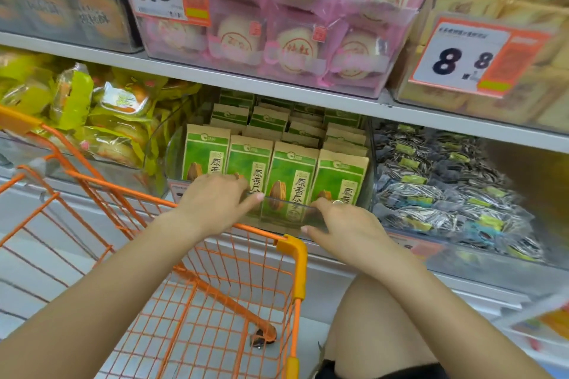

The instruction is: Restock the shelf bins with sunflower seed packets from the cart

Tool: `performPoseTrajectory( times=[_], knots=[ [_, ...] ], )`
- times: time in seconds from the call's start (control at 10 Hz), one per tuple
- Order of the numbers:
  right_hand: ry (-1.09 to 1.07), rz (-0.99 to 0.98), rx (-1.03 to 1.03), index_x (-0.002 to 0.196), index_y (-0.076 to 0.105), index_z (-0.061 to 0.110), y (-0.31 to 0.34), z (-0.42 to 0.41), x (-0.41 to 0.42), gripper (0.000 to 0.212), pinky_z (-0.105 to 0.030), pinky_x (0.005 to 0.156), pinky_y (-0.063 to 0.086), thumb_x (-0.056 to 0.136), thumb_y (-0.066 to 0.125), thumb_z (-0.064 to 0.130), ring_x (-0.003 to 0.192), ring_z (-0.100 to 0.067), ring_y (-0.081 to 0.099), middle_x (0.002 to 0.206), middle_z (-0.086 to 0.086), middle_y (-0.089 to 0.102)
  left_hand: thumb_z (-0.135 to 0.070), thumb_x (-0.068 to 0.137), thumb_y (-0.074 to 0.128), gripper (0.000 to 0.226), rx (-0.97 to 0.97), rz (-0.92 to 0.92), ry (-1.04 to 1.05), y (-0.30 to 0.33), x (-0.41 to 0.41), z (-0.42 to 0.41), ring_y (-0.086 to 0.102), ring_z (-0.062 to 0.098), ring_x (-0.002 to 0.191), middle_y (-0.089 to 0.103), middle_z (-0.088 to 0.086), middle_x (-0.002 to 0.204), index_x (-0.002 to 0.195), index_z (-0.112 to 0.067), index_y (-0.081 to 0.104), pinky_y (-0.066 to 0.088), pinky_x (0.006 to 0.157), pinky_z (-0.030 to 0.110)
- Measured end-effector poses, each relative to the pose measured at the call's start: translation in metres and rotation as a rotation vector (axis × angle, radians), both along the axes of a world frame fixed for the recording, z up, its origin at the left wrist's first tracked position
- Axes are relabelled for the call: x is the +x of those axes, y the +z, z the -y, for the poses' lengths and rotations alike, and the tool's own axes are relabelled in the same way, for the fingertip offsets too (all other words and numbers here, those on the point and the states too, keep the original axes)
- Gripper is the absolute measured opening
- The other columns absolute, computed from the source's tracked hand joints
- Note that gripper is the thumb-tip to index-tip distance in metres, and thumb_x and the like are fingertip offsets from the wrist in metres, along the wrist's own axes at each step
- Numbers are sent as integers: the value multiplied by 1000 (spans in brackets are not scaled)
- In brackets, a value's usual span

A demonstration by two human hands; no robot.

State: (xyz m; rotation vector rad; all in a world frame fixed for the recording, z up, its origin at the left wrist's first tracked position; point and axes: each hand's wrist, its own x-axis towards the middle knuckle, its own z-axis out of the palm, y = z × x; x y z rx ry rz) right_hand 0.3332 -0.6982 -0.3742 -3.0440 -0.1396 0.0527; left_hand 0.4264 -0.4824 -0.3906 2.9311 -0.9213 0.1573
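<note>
In the head view, a clear shelf bin (363, 194) is seen at the centre of the frame, filled with upright green-and-brown sunflower seed packets (291, 175) set in rows, the front row four across. The left hand (215, 203) is laid over the front rim of the bin at about 9 o'clock from the front packets, its fingers bent over the lower parts of the two left packets; whether a packet is actually gripped cannot be told. The right hand (345, 224) is placed at about 5 o'clock from the same row, its fingers curled over the bin's front edge in front of the rightmost packet, with a ring visible on one finger.

An orange wire cart (295, 255) is seen at 7 o'clock from the bin, its yellow corner piece just beside the right hand's thumb. A small dark object (261, 338) lies on the cart's floor; what it is cannot be told.

At 3 o'clock from the bin, a bin of black-and-white striped packets (446, 197) is seen. At 9 o'clock, yellow-green wrapped snacks (101, 114) are piled. On the shelf above, at 12 o'clock, pink-wrapped round cakes (295, 46) are stacked, flanked by two price tags (462, 61) reading 8.8.
</note>
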Motion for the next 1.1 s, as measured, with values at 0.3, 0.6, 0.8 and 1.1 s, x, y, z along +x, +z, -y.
performPoseTrajectory(
  times=[0.3, 0.6, 0.8, 1.1],
  knots=[
    [-142, 603, 287, 110, 65, 24, 1, 88, -86, 26, -19, 81, 42, 89, 54, 32, 99, -11, 58, 105, 7, 67, -36, 90, 40, 34, -453, 290, -308, 33, -54, 87, 62, 20, 84, 69, -4, 88, 95, -19, 68, 43, 73, 29],
    [-491, 540, 387, 135, 52, 27, -12, 201, -97, 43, -32, 101, 32, 93, 58, 36, 133, -22, 38, 145, -7, 41, -44, 77, 67, 49, -423, 125, -485, 2, -81, 205, 51, 23, 116, 58, 1, 123, 118, -18, 60, 36, 103, 39],
    [-494, 537, 430, 108, 66, 27, -17, 217, -90, 19, -36, 94, 40, 89, 65, 24, 124, -20, 44, 136, -3, 48, -26, 78, 72, 25, -498, 168, -386, 2, -69, 222, 56, 26, 105, 64, 0, 107, 101, -18, 67, 39, 101, 46],
    [-413, 611, 566, 99, 65, 30, -22, 222, -89, 12, -20, 94, 38, 93, 58, 22, 117, -5, 45, 125, 0, 56, -26, 91, 59, 25, -504, 31, -357, 7, -58, 227, 50, 14, 120, 59, -10, 126, 116, -27, 63, 12, 116, 36]
  ],
)
